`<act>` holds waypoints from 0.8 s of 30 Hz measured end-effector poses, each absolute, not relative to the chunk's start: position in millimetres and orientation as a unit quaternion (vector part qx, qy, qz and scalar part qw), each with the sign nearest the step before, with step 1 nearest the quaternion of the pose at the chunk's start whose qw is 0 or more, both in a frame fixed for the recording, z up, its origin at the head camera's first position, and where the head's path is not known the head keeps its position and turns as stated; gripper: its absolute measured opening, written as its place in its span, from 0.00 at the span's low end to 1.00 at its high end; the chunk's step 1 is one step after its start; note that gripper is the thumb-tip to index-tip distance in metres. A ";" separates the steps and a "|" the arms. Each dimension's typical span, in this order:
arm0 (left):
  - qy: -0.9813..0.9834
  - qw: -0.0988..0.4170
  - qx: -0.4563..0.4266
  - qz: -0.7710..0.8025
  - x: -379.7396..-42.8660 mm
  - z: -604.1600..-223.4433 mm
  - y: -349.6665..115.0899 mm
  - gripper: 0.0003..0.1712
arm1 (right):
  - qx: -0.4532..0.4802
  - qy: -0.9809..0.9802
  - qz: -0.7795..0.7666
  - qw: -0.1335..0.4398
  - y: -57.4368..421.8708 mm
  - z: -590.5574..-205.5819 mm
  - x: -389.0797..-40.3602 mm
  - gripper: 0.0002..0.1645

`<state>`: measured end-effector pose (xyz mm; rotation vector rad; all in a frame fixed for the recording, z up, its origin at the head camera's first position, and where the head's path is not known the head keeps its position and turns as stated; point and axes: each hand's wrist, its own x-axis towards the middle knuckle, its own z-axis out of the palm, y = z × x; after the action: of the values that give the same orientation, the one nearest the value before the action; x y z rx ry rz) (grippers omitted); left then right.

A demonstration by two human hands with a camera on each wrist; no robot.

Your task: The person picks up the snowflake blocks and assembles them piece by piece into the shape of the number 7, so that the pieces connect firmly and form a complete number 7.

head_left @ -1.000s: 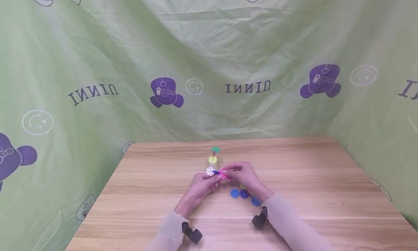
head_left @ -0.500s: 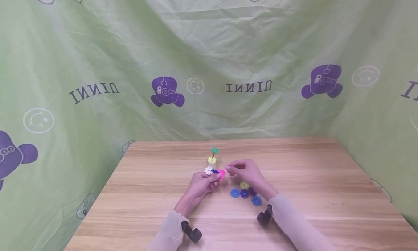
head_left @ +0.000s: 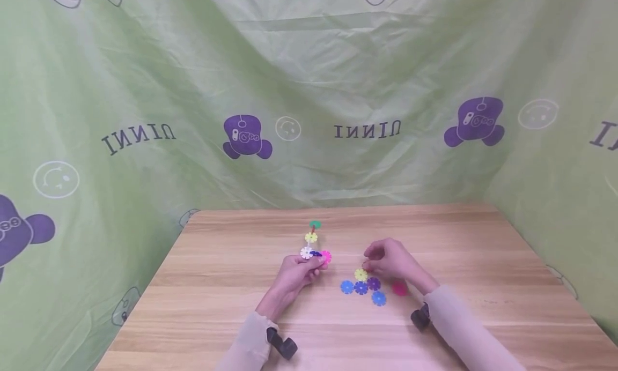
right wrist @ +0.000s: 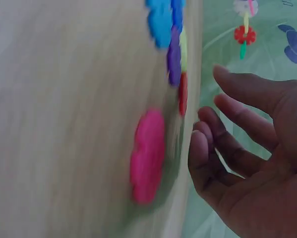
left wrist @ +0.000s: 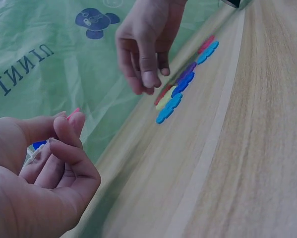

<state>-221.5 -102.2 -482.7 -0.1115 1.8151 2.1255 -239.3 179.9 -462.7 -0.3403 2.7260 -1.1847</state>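
My left hand (head_left: 294, 274) pinches the pink snowflake disc (head_left: 327, 257) at the near end of a linked chain. From there the chain runs through a dark blue disc (head_left: 315, 253) seen nearly edge-on and a white disc (head_left: 306, 252). Farther up are a yellow disc (head_left: 311, 237), a red disc (right wrist: 245, 35) and a green disc (head_left: 315, 224). My right hand (head_left: 398, 261) is over the loose discs with fingers loosely bent and nothing between them. Just below its fingertips lie a loose red disc (right wrist: 183, 94) and a loose yellow disc (head_left: 360, 274).
Several more loose discs lie on the wooden table (head_left: 217, 306): light blue (head_left: 347, 287), dark blue (head_left: 361, 288), purple (head_left: 374, 283), and a pink disc (head_left: 399, 288) under the right wrist. A green printed cloth (head_left: 309, 172) hangs behind the table.
My right hand has let go of the chain's pink disc and moved right and nearer, to the loose discs. The left hand keeps its pinch, shifting slightly left with the chain.
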 end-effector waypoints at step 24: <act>0.636 0.168 -0.038 0.752 -222.4 -483.0 -104.4 0.16 | -0.145 0.919 -0.348 0.117 190.3 -462.6 -247.4 0.11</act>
<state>-222.4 -104.4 -483.0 -0.1077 1.8104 2.1393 -247.4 190.3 -462.6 -0.4254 2.6899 -1.0183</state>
